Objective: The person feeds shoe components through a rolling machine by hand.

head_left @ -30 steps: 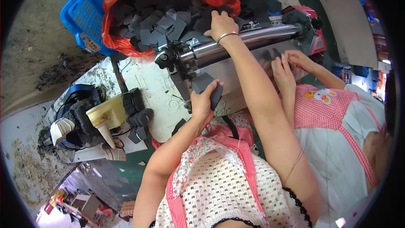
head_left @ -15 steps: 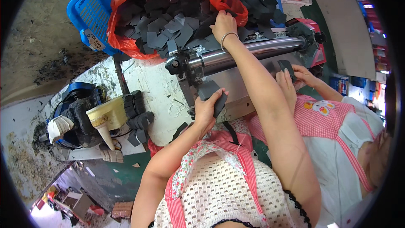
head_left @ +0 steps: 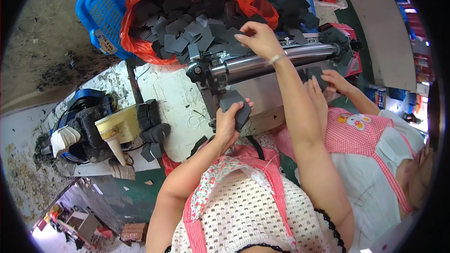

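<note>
My left hand [head_left: 228, 124] is closed around a small stack of dark grey flat pieces [head_left: 234, 105], in front of the metal roller machine. My right hand [head_left: 261, 40] hovers at the front right of a heap of similar dark flat pieces [head_left: 187, 30] in a red plastic bag [head_left: 129, 33]. Its fingers are curled with the thumb near the forefinger. A dark piece shows beside the fingertips, but I cannot make out whether they grip it. The shiny roller [head_left: 243, 63] passes under my right wrist.
A blue basket [head_left: 101, 7] holds the red bag. At the right, a co-worker's hands [head_left: 335, 82] hold dark pieces [head_left: 315, 77]. A blackened machine [head_left: 89, 126] with a yellow container [head_left: 119, 126] stands left, beside rows of black pieces [head_left: 149, 119] on a white table [head_left: 176, 140].
My right hand has drawn back from the bag's right edge and turned, its fingers now pointing left over the heap. My left hand stays almost in place with its stack.
</note>
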The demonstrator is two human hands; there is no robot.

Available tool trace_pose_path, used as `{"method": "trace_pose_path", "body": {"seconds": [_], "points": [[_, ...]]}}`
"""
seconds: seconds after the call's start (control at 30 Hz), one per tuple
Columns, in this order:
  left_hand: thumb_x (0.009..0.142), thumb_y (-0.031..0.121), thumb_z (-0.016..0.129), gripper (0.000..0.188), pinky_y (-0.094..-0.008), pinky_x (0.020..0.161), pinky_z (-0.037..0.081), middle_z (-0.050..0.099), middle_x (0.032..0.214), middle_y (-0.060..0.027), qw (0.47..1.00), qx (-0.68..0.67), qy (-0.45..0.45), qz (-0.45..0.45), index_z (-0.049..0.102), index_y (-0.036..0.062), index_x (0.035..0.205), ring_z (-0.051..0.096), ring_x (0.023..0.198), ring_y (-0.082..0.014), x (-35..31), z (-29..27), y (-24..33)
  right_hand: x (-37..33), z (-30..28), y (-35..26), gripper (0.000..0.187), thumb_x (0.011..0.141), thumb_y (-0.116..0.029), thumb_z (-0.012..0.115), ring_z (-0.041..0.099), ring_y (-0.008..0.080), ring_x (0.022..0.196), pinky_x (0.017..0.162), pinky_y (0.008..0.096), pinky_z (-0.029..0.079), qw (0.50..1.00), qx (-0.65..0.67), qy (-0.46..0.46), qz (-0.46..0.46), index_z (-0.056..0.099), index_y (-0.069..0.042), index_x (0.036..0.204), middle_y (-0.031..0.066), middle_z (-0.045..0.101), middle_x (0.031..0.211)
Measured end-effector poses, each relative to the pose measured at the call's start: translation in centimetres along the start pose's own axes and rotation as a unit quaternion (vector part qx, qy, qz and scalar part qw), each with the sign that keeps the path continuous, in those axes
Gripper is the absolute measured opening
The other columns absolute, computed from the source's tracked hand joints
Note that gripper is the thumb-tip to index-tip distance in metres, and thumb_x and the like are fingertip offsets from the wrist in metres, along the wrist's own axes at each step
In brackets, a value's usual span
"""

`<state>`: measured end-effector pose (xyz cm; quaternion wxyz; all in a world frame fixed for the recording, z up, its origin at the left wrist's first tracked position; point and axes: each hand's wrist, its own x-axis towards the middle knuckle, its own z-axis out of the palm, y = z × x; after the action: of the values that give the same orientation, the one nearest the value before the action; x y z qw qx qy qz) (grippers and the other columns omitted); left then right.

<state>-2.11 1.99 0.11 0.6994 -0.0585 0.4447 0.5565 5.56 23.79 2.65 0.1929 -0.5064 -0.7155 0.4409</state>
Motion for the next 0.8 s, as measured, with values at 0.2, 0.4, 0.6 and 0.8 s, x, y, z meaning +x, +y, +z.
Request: {"method": "trace_pose_path", "body": {"seconds": [0.2, 0.4, 0.6, 0.8], "points": [[0.088, 0.002, 0.059, 0.019, -0.0305, 0.083, 0.056, 0.066, 0.102, -0.0160, 1.000, -0.007, -0.017, -0.003, 0.058, -0.0084, 0.104, 0.067, 0.094, -0.0227, -0.4, 0.2, 0.2, -11.9, -1.9, 2.4, 0.014, 0.085, -0.011, 0.069, 0.058, 0.0056, 0.056, 0.050, 0.0179, 0.043, 0.951, 0.285, -0.059, 0.109, 0.060, -0.002, 0.091, 0.0016, 0.063, 0.071], [0.087, 0.006, 0.065, 0.026, -0.0328, 0.082, 0.056, 0.065, 0.103, -0.0159, 0.999, 0.024, -0.040, 0.004, 0.057, -0.0076, 0.108, 0.067, 0.093, -0.0253, 0.0, -0.1, -0.7, -14.3, -0.2, 6.5, 0.018, 0.084, -0.012, 0.070, 0.059, 0.0075, 0.052, 0.045, 0.0156, 0.043, 0.918, 0.277, 0.004, 0.283, 0.058, -0.001, 0.090, 0.0067, 0.066, 0.071], [0.086, 0.011, 0.069, 0.023, -0.0285, 0.068, 0.056, 0.066, 0.093, -0.0104, 0.998, 0.046, 0.037, 0.010, 0.061, -0.0039, 0.102, 0.066, 0.080, -0.0171, 0.8, 0.6, -1.0, -16.1, 1.6, 4.0, 0.038, 0.073, -0.006, 0.078, 0.063, 0.0111, 0.071, 0.062, 0.0237, 0.050, 0.984, 0.106, 0.007, 0.145, 0.058, 0.003, 0.104, 0.0089, 0.065, 0.087], [0.086, 0.012, 0.069, 0.024, -0.0284, 0.070, 0.055, 0.064, 0.095, -0.0075, 1.000, 0.020, 0.008, 0.017, 0.060, -0.0021, 0.103, 0.065, 0.081, -0.0163, 1.0, 1.6, -1.3, -17.2, 2.1, 2.5, 0.018, 0.073, -0.006, 0.077, 0.063, 0.0130, 0.065, 0.062, 0.0248, 0.051, 0.994, 0.005, 0.088, 0.061, 0.064, 0.002, 0.082, 0.0091, 0.066, 0.080]]}}
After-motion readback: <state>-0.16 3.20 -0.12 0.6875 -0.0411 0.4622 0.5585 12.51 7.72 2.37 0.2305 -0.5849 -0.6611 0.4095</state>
